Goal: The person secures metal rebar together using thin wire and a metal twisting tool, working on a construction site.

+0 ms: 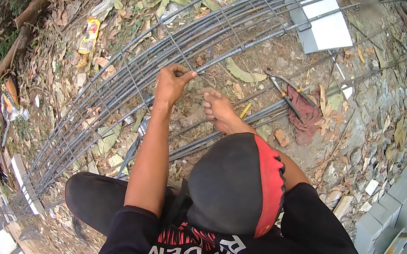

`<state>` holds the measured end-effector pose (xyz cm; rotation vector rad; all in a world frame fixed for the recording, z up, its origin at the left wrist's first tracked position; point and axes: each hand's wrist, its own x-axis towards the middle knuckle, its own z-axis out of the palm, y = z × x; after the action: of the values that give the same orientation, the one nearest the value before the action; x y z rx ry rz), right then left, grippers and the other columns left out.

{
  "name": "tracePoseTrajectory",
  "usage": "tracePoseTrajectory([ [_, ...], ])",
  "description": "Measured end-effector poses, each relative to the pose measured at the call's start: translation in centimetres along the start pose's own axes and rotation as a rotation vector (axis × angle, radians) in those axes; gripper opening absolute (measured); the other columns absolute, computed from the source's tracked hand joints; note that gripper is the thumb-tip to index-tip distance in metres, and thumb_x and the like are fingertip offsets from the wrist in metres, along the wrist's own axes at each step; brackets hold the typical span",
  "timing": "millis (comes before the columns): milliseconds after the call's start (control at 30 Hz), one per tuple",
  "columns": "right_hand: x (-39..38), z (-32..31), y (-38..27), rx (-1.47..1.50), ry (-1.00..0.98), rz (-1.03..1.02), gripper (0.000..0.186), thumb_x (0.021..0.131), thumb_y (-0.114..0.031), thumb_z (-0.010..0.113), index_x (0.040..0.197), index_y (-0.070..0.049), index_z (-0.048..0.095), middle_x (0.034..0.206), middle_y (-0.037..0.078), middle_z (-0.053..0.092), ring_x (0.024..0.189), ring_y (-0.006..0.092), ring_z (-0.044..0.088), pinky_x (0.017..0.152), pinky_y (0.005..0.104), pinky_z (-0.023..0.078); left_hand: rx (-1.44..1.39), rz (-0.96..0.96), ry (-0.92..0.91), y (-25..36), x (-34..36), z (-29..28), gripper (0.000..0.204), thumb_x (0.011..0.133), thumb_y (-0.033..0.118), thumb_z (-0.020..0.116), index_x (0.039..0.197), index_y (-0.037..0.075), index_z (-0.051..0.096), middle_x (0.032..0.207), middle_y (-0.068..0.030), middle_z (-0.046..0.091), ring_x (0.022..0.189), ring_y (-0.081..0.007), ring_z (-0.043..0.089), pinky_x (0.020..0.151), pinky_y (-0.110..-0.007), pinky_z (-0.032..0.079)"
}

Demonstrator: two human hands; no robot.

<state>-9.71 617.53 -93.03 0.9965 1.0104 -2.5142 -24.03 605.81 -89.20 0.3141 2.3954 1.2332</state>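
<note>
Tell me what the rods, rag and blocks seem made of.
Rods: likely steel, dark grey, long and slim with a faint sheen. Rag: matte, dusty red cloth, by its soft creases. Blocks: perhaps concrete, pale grey and matte, with squared edges; the exact kind isn't clear.

steel bars (pixel 222 21) partly beyond top edge

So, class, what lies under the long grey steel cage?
Beneath the cage, dry brown leaves show through gaps, plus a flat white slab upper right; what the steel covers is hidden.
</note>
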Motion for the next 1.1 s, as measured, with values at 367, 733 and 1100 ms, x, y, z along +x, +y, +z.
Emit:
tracePoseTrajectory([
  [367,2.5,1.1,-1.2,0.231,-0.171,-0.008,0.009,0.107,-0.022,0.057,0.115,-0.019,0.056,0.071,-0.008,0.042,0.056,0.0048,0.035,0.047,0.0220,0.025,0.360,-0.047,0.324,1.9,-2.6,0.5,0.043,0.077,0.041,0.090,0.084,0.000,0.077,0.071,-0.0164,0.072,0.064,-0.0262,0.067,0.064,-0.040,0.052],
  [733,1.9,0.9,-3.2,-0.241,-0.067,-0.071,0.024,0.107,-0.023,0.058,0.128,-0.013,0.060,0.072,-0.007,0.046,0.053,0.0035,0.032,0.047,0.0222,0.022,0.139,-0.072,0.128,0.9,-1.9,0.4,0.036,0.081,0.041,0.084,0.104,0.014,0.083,0.093,-0.0140,0.079,0.086,-0.0305,0.076,0.081,-0.039,0.056],
  [1100,-1.3,6.8,-10.5,-1.897,0.074,-0.763,0.017,0.093,-0.011,0.058,0.103,-0.004,0.070,0.102,0.018,0.067,0.094,0.0381,0.069,0.077,0.0520,0.055,0.079,-0.146,0.143,2.0,-1.7,-2.2,0.027,0.082,0.035,0.085,0.097,0.013,0.084,0.090,-0.0106,0.080,0.080,-0.0249,0.074,0.078,-0.036,0.055],
])
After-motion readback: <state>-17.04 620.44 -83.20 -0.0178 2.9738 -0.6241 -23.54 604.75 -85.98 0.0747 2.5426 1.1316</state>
